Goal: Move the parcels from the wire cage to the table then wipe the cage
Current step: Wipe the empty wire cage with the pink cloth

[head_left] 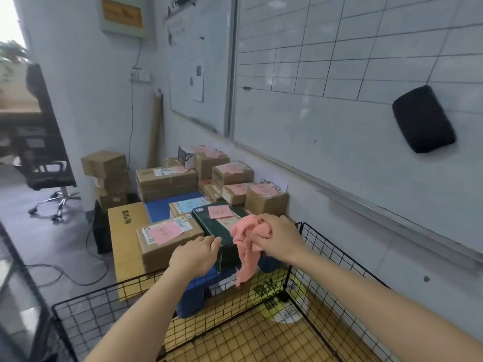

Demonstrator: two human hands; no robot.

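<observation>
Your right hand (279,239): fingers grip bunched pink cloth (248,232) over near end of dark green box (209,226); cloth tail hangs toward wire cage (104,309). Your left hand (194,253): fingers curled on same box's near top edge. Parcels (167,182) sit on blue table (159,209) beyond cage, along wall.

Wire cage (86,322): thin black-coated metal mesh.
Cloth (248,236): soft pink fabric, crumpled, frayed.
Parcels (167,246): matt brown cardboard, paper labels, pink paper notes.
Dark green box (209,220): smooth, glossy.
Surface (162,210): blue plastic, smooth.
Whiteboard (339,126): glossy.
</observation>
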